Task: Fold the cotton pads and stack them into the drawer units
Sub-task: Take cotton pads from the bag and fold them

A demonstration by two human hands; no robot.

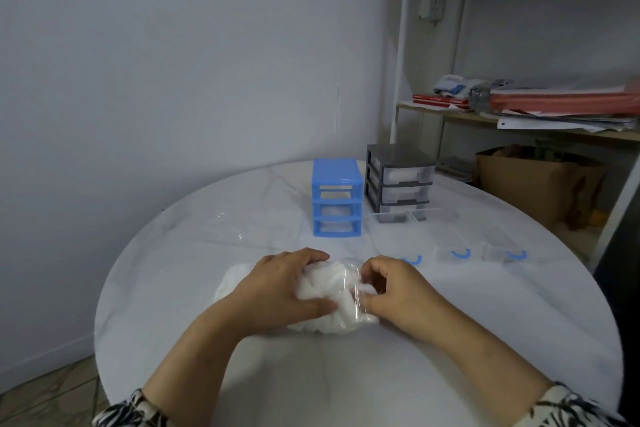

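We had both hands, left hand [280,291] and right hand [394,291], clamped on the clear plastic bag of white cotton pads [332,298]; a hard tug risked spilling them.

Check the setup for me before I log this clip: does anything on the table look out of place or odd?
Yes: the blue drawer unit stands as a bare frame; three clear drawers with blue handles lie loose in a row on the table, to its right. A clear drawer also lies before the grey unit. Nothing looks spilled or damaged.
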